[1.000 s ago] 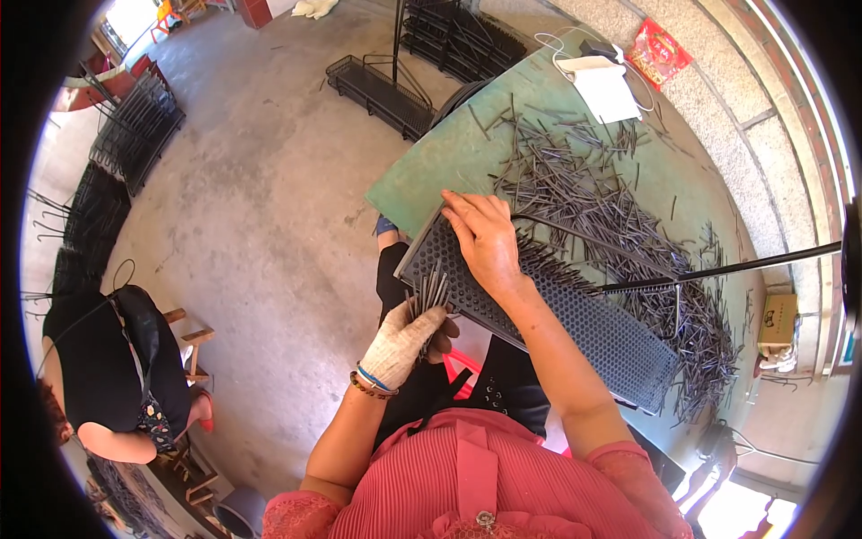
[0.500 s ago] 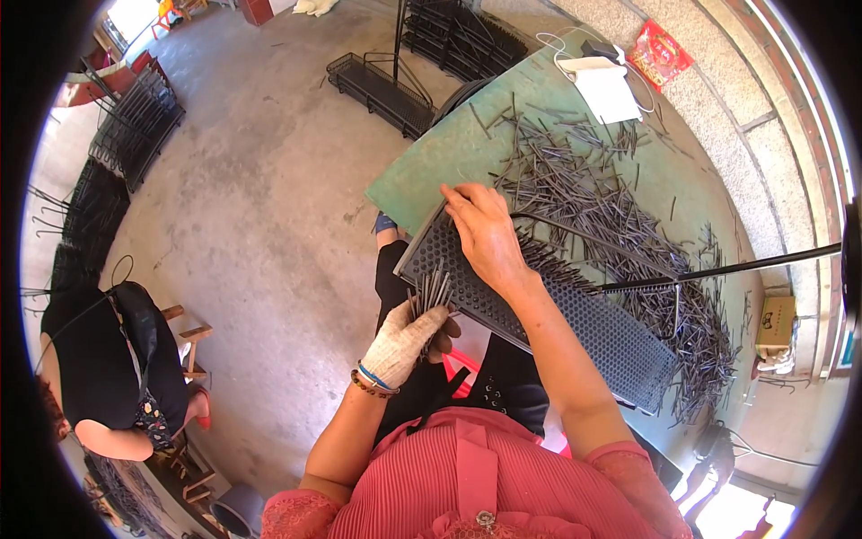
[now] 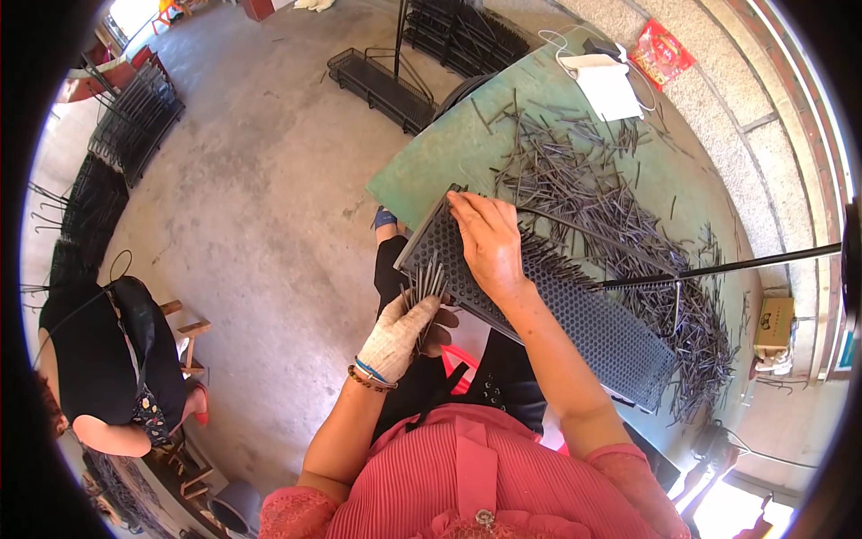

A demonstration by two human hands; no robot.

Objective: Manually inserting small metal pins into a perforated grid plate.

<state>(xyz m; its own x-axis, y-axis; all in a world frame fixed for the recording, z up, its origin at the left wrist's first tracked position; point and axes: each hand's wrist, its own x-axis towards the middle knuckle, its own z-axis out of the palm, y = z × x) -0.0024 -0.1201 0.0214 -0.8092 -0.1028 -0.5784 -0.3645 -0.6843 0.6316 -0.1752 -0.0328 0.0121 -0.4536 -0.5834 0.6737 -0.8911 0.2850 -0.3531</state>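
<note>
My left hand (image 3: 395,334), in a whitish knit glove with dark fingertips, is closed round a bunch of thin dark rods (image 3: 426,286) that fan upward. It is beside the near left edge of a black perforated metal tray (image 3: 584,319). My bare right hand (image 3: 489,235) lies over the tray's left end, its fingers bent together at the far corner. Whatever the fingertips pinch is too small or hidden to make out. A row of short dark rods (image 3: 552,256) stands along the tray's far side, partly behind my right hand.
Many loose dark rods (image 3: 593,184) cover the green table (image 3: 422,166) beyond the tray. A black bar (image 3: 763,262) extends right from the tray. A white packet (image 3: 609,90) and red bag (image 3: 663,54) lie farther back. Black racks (image 3: 382,90) stand on the floor; another person (image 3: 108,368) sits at left.
My right hand has shifted slightly right along the tray's far corner, its fingers drawn closer together. My left hand has tilted a little, with the rods still in it.
</note>
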